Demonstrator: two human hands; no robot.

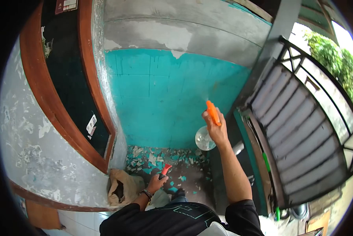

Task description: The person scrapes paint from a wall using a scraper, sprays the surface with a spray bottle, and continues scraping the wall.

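Observation:
My right hand (216, 128) is wrapped round the neck of a spray bottle with an orange trigger head (213, 113) and a clear, round body (204, 139). A faint mist shows in front of its nozzle, towards the turquoise wall (156, 98). Lower down, my left hand (157, 183) grips the dark handle of a red-bladed scraper (166, 169), held above the floor and apart from the wall. Drips and darker wet streaks run down the turquoise paint. Above it the wall is bare grey, with pale patches.
Paint flakes (152, 157) litter the floor along the wall's foot. A brown sack (123, 187) stands at the left by the wooden door frame (101, 118). On the right are a metal railing gate (302, 129) and a narrow ledge with a green-handled tool (266, 161).

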